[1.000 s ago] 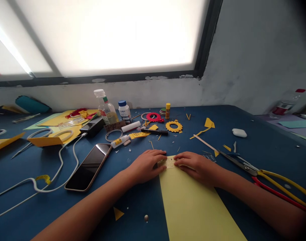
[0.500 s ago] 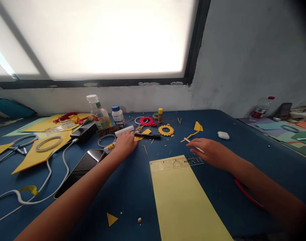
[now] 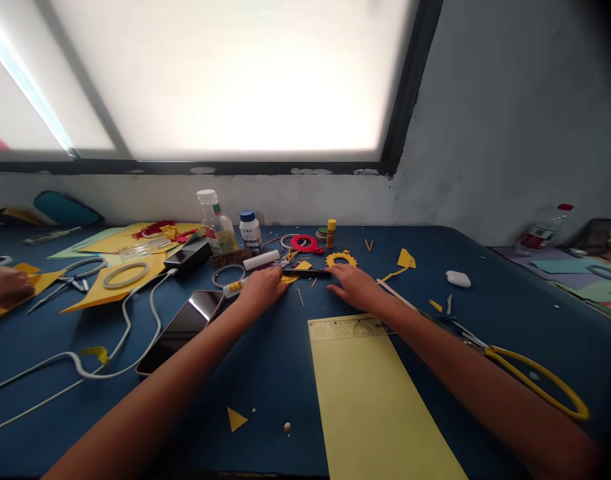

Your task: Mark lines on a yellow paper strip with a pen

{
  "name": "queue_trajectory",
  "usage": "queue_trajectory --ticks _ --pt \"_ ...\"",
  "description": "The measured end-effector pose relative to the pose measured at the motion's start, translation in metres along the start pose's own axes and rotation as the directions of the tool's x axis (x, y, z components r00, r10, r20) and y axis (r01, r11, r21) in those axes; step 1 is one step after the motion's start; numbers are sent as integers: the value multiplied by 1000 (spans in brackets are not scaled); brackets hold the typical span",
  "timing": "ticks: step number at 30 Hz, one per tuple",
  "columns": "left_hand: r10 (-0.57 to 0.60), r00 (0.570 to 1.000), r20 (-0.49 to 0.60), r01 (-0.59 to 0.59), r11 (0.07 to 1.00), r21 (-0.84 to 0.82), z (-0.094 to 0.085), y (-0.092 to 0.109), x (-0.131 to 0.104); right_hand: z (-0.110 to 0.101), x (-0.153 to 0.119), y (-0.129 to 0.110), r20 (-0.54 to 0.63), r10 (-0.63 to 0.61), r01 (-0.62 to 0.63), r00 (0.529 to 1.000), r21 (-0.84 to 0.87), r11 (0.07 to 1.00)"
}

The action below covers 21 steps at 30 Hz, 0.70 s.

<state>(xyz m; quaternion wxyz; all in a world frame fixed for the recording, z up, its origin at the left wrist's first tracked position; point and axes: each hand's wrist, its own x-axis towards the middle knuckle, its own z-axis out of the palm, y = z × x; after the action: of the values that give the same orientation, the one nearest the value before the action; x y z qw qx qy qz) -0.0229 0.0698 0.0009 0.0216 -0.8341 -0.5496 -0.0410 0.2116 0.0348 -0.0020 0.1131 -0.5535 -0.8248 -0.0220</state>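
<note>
A slim black pen-like stick point(image 3: 305, 272) lies crosswise at mid-table. My left hand point(image 3: 265, 285) has its fingers closed over the stick's left end; the fingertips are partly hidden. At the right end, the fingers of my right hand point(image 3: 353, 285) touch the stick, with the thumb spread apart below. A thin white stick point(image 3: 395, 293) rests on the table beside my right forearm. Below my hands is a pale yellow sheet point(image 3: 370, 400) with a clear ruler point(image 3: 348, 329) across its top edge. A yellow paper gear ring point(image 3: 340, 259) sits just behind my right hand.
Yellow-handled scissors point(image 3: 530, 377) lie beside my right forearm. To the left are a phone point(image 3: 185, 327), a white cable point(image 3: 158, 320), a glass bottle point(image 3: 216, 227) and a blue-capped bottle point(image 3: 250, 233). Another person's hand point(image 3: 5, 288) rests on yellow paper at the far left.
My right hand has let go of the thin white stick and moved left to the black stick. The scissors and another person's hand have come into view. The view has shifted left.
</note>
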Motion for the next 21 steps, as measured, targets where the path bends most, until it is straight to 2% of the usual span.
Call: queue_trajectory --ticks 4,10,13,16,21 --pt "20 1000 -3 -20 999 -42 1 1 -18 23 37 -18 -46 -43 41 998 -42 998" --pt "58 998 -35 -63 985 -164 0 4 -41 33 49 -4 -75 36 -43 997 -87 995" --pt "82 995 -57 -94 963 -252 2 7 -50 30 44 4 -124 69 -80 990 -87 993" --pt "97 993 -61 -112 927 -357 3 10 -54 23 33 7 -176 48 -61 983 -68 996" --pt "105 994 21 -77 834 -546 -1 6 -49 0 -8 6 -210 41 -48 977 -28 998"
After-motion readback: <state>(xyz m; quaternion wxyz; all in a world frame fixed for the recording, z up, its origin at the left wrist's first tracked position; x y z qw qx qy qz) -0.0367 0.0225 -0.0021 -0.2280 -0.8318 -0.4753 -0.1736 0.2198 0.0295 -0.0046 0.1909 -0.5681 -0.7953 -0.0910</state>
